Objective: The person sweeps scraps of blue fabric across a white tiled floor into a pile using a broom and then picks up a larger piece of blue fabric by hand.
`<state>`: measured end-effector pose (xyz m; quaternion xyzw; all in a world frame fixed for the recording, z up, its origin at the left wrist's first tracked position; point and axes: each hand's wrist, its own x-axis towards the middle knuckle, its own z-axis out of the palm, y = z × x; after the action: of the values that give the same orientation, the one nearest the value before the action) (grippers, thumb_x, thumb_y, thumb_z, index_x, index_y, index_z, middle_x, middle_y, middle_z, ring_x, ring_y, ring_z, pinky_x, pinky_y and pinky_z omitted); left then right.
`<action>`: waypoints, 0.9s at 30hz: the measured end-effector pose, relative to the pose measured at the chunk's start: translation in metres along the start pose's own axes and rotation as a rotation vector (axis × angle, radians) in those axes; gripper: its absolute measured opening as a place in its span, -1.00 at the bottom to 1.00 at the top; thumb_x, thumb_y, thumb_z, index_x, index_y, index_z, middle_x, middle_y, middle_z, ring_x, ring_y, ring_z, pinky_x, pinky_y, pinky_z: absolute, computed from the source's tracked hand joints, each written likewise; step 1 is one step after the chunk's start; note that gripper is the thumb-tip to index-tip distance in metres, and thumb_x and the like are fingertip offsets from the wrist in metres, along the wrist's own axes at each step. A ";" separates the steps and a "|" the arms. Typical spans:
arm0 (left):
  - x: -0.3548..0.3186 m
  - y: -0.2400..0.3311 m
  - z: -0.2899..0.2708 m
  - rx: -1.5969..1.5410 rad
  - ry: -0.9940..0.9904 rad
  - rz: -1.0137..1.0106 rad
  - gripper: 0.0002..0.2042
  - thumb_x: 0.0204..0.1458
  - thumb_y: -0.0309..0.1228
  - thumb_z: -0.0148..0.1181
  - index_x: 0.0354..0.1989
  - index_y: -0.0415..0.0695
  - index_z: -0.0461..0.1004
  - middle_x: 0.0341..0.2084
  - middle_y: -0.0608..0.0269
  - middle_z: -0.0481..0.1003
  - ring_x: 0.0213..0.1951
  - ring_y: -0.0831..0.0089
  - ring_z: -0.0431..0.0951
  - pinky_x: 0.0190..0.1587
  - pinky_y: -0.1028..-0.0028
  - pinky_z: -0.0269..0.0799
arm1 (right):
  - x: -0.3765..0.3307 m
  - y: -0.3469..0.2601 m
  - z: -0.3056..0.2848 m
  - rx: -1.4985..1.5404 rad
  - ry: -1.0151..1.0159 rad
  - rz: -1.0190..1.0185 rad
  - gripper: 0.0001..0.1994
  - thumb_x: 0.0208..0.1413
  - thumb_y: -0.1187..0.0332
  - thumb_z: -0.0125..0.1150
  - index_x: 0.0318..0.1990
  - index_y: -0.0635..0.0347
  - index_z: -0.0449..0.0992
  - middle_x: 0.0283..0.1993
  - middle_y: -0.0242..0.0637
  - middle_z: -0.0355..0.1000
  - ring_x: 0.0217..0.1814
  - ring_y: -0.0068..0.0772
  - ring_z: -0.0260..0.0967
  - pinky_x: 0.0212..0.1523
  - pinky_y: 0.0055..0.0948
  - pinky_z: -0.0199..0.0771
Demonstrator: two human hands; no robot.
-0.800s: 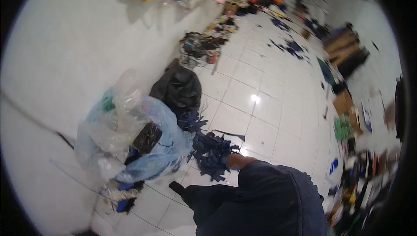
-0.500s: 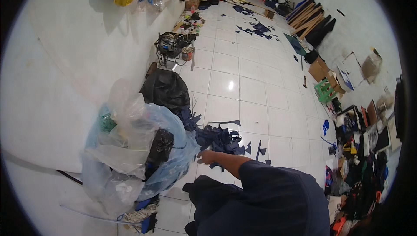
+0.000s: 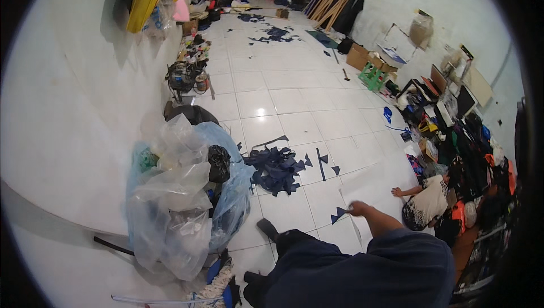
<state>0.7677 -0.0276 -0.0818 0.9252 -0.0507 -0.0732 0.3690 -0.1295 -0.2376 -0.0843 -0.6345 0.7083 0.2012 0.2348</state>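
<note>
My right hand (image 3: 358, 208) reaches out low over the tiled floor, its fingers closed on a small dark blue triangular fabric scrap (image 3: 338, 215). A white sheet (image 3: 371, 186) lies on the floor just beyond it. To the left, a heap of dark blue fabric scraps (image 3: 276, 169) rests on the tiles, with a few loose strips and triangles (image 3: 322, 163) beside it. Against that heap stands a large blue plastic bag (image 3: 233, 211), stuffed with clear plastic (image 3: 170, 194) and a black bag (image 3: 219, 163). My left hand is out of sight.
Another person (image 3: 426, 200) is down on the floor at right, one hand on the white sheet. Piled goods (image 3: 470, 155) line the right wall near a green stool (image 3: 372, 75). More scraps (image 3: 277, 34) lie farther off. A wire-caged machine (image 3: 181, 77) stands along the left wall.
My right hand has moved right, from beside the blue bag and scrap heap to the white sheet. The view has swung right, bringing the other person into sight.
</note>
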 end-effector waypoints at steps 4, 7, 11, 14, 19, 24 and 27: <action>0.017 0.004 0.024 -0.176 -0.248 -0.001 -0.26 -0.20 -0.06 0.30 0.04 -0.32 0.13 -0.26 -0.16 0.41 -0.15 0.18 0.37 -0.06 0.26 0.28 | -0.121 0.021 0.062 0.406 -0.458 0.581 -0.57 -0.08 -0.04 0.12 -0.31 0.20 0.50 -0.39 -0.23 0.44 -0.37 -0.32 0.36 -0.42 -0.30 0.42; 0.055 -0.024 0.042 0.166 -0.115 0.178 -0.34 -0.14 -0.03 0.21 -0.04 -0.36 0.22 -0.26 -0.22 0.40 -0.19 0.10 0.37 -0.10 0.27 0.30 | -0.149 0.003 0.066 0.472 -0.427 0.539 -0.53 -0.07 -0.02 0.13 -0.18 0.21 0.45 -0.36 -0.23 0.43 -0.32 -0.31 0.38 -0.36 -0.30 0.46; 0.075 -0.020 0.062 0.286 -0.177 0.208 -0.40 -0.10 0.03 0.13 -0.18 -0.38 0.32 -0.28 -0.15 0.43 -0.32 0.10 0.40 -0.25 0.24 0.33 | -0.165 0.008 0.058 0.616 -0.249 0.546 -0.56 -0.05 0.07 0.16 -0.13 0.23 0.41 -0.30 -0.24 0.43 -0.34 -0.37 0.39 -0.41 -0.38 0.46; 0.056 -0.010 0.055 0.082 -0.373 0.177 -0.53 -0.05 -0.07 0.08 -0.24 -0.34 0.35 -0.37 0.01 0.44 -0.40 0.24 0.36 -0.32 0.29 0.31 | -0.179 0.008 0.038 0.881 -0.024 0.580 -0.57 -0.05 0.10 0.18 -0.12 0.24 0.39 -0.32 -0.23 0.43 -0.38 -0.41 0.39 -0.51 -0.42 0.41; -0.053 0.014 0.034 -0.284 -0.571 0.001 -0.74 0.00 -0.28 -0.01 -0.31 -0.25 0.39 -0.48 0.19 0.44 -0.47 0.43 0.30 -0.36 0.42 0.28 | -0.209 0.060 0.082 0.877 -0.063 0.712 -0.56 -0.08 0.09 0.19 -0.15 0.25 0.40 -0.35 -0.24 0.44 -0.43 -0.39 0.40 -0.49 -0.36 0.45; -0.134 0.031 0.025 -0.236 -0.947 0.444 -0.79 0.04 -0.28 0.01 -0.34 -0.19 0.34 -0.54 0.31 0.40 -0.40 0.43 0.39 -0.20 0.38 0.31 | -0.196 0.083 0.158 0.962 -0.395 0.787 -0.54 -0.05 0.05 0.16 -0.07 0.19 0.41 -0.16 -0.23 0.42 -0.25 -0.29 0.41 -0.28 -0.25 0.46; -0.188 0.085 0.055 -0.075 -1.093 0.588 -0.77 0.01 -0.28 0.02 -0.33 -0.21 0.37 -0.52 0.26 0.41 -0.42 0.43 0.36 -0.26 0.41 0.29 | -0.161 0.101 0.170 1.038 -0.442 0.734 -0.53 -0.06 0.05 0.16 -0.08 0.20 0.41 -0.21 -0.24 0.42 -0.27 -0.31 0.41 -0.32 -0.30 0.45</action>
<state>0.5701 -0.0983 -0.0437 0.6876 -0.4822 -0.4334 0.3269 -0.2029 0.0025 -0.1291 -0.1012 0.8183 0.0263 0.5651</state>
